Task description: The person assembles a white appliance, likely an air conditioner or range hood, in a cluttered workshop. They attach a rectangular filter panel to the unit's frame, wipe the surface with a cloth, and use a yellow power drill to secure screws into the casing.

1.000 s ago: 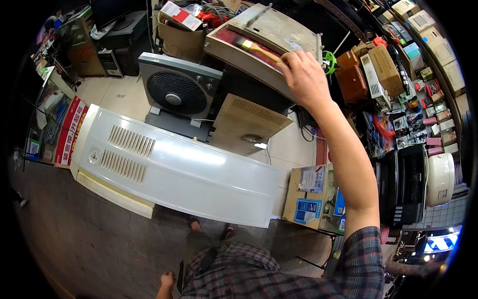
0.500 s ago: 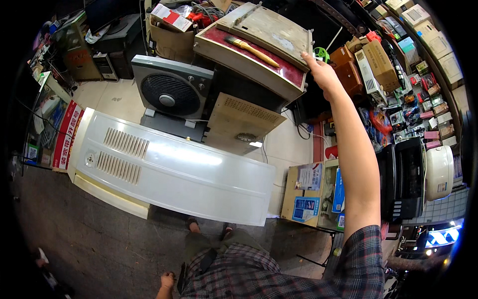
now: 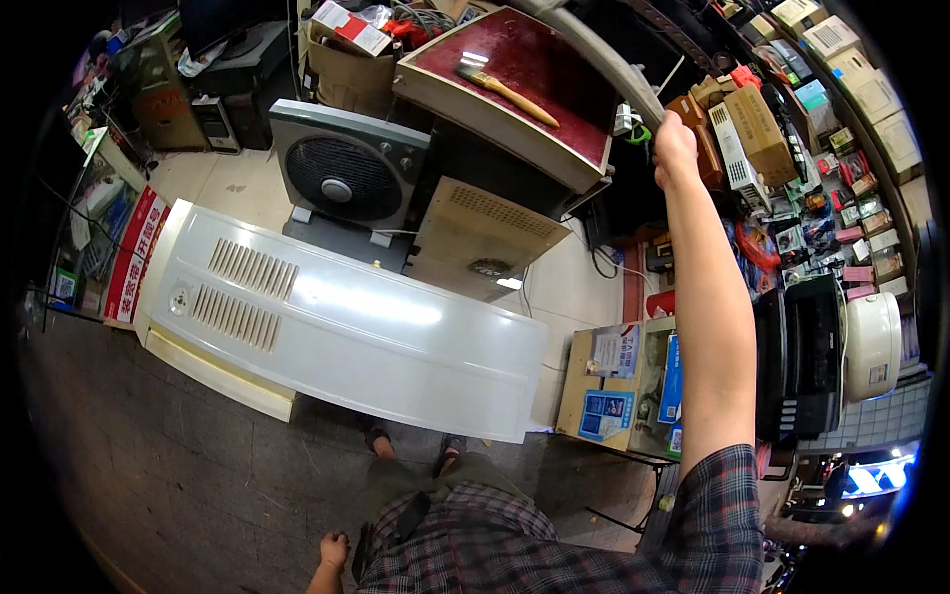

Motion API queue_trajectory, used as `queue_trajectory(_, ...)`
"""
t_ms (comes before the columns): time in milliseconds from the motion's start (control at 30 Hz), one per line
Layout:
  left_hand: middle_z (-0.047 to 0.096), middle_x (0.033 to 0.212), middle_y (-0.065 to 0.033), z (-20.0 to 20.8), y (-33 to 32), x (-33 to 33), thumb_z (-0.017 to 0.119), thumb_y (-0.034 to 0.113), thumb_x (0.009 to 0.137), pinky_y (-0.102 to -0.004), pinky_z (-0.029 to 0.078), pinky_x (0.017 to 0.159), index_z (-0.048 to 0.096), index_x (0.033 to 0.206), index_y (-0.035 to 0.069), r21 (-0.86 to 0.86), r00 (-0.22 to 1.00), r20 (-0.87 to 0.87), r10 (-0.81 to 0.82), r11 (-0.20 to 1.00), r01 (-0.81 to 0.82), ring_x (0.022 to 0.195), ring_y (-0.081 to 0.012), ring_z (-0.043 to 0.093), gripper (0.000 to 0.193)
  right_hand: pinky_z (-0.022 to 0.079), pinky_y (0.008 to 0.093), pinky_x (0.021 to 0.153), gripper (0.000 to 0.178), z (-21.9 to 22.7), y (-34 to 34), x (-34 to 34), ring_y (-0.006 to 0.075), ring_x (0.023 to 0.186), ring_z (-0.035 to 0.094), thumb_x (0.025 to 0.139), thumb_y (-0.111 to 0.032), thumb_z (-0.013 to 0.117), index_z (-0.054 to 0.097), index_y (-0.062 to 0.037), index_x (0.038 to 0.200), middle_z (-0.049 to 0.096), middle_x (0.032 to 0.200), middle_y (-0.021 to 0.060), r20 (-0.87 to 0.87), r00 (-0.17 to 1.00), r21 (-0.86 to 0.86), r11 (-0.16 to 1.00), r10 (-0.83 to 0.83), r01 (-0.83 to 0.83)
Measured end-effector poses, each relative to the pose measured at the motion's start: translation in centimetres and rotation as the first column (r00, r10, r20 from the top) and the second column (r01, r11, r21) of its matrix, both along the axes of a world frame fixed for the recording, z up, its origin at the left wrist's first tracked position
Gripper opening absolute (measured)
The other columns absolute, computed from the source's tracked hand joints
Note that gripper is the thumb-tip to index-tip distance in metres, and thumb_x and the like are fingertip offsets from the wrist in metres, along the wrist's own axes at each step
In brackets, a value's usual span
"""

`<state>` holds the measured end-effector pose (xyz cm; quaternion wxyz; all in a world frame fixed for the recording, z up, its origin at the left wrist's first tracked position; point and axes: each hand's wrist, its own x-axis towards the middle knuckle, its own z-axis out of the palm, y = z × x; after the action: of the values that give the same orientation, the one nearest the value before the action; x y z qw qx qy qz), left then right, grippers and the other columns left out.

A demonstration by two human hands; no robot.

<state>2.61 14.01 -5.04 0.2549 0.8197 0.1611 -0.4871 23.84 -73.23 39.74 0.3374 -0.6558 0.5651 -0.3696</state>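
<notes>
My right hand (image 3: 677, 150) is closed on the near right end of a dusty greyish panel (image 3: 616, 67), which tilts up at the far right and is seen nearly edge-on. Below it, to the left, is a box-like stand with a dark red top (image 3: 539, 61). A paintbrush (image 3: 510, 96) with a wooden handle and dark bristles lies across that top. Low at my side, my left hand (image 3: 334, 549) hangs with its fingers curled and nothing seen in them.
A long white counter panel (image 3: 396, 327) with vent slots lies in front of me. Behind it stand a grey box fan (image 3: 341, 173) and a perforated metal casing (image 3: 485, 238). Glass cases (image 3: 653, 386) and a black printer (image 3: 807, 356) are at the right, near shelves of small boxes.
The panel, earlier lying on the red top, has been lifted and tilted toward the right by my right hand. More of the red surface shows; the brush stays there. My left hand barely moved.
</notes>
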Motion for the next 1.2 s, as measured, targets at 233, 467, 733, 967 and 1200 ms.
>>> queue_trajectory(233, 0.072, 0.107, -0.0232, 1.1, -5.0, 4.3, 0.067, 0.023, 0.09, -0.0449, 0.055, 0.088, 0.07, 0.111, -0.003, -0.115, 0.846, 0.3, -0.441, 0.864, 0.491, 0.101, -0.0418, 0.069, 0.034, 0.044, 0.0291, 0.06, 0.043, -2.5, -0.4, -16.2, 0.0151, 0.068, 0.055, 0.109, -0.039, 0.042, 0.062, -0.0028, 0.12, 0.062, 0.089, 0.0062, 0.524, 0.841, -0.092, 0.99, 0.137, -0.103)
queue_trajectory(467, 0.067, 0.116, -0.0225, 10.4, -17.9, 6.4, 0.066, 0.019, 0.093, -0.045, 0.053, 0.093, 0.064, 0.122, -0.001, -0.259, 0.647, 0.461, -0.608, 0.605, 0.753, 0.108, -0.0413, 0.065, 0.035, 0.051, 0.036, 0.083, 0.048, -17.7, 12.2, -39.0, 0.0237, 0.098, 0.064, 0.113, -0.032, 0.041, 0.045, 0.0023, 0.147, 0.063, 0.115, 0.0097, -0.119, 0.982, -0.603, 0.797, -0.147, 0.046)
queue_trajectory(733, 0.065, 0.122, -0.0211, 12.0, -32.0, -1.8, 0.067, 0.024, 0.096, -0.0444, 0.052, 0.096, 0.063, 0.126, 0.001, -0.356, 0.391, 0.522, -0.758, 0.223, 0.908, 0.113, -0.041, 0.063, 0.038, 0.056, 0.0498, 0.076, 0.042, -23.6, 18.4, -53.2, 0.0415, 0.092, 0.067, 0.104, -0.025, 0.055, 0.054, -0.0055, 0.14, 0.063, 0.108, 0.02, -0.789, 0.606, -0.085, 0.959, 0.1, -0.269)
queue_trajectory(967, 0.064, 0.13, -0.0097, 8.4, -42.9, -12.2, 0.061, 0.038, 0.105, -0.0398, 0.049, 0.103, 0.05, 0.145, 0.002, -0.656, 0.743, -0.366, -0.561, 0.721, 0.222, 0.119, -0.0259, 0.062, 0.055, 0.053, 0.0493, 0.092, 0.044, -24.1, 22.4, -61.6, 0.0441, 0.112, 0.064, 0.107, -0.031, 0.05, 0.054, -0.0043, 0.142, 0.063, 0.127, 0.0249, -0.613, 0.778, 0.085, 0.991, 0.136, -0.106)
queue_trajectory(1200, 0.061, 0.136, -0.0071, 8.5, -47.9, -15.2, 0.059, 0.033, 0.107, -0.0442, 0.048, 0.11, 0.05, 0.141, 0.008, -0.682, 0.752, -0.606, -0.258, 0.655, -0.325, 0.126, -0.0214, 0.058, 0.043, 0.051, 0.0332, 0.08, 0.052, -28.2, 29.6, -69.2, 0.016, 0.091, 0.06, 0.112, -0.037, 0.041, 0.044, -0.0058, 0.153, 0.064, 0.122, 0.009, -0.055, 0.998, 0.482, 0.876, 0.011, 0.017)
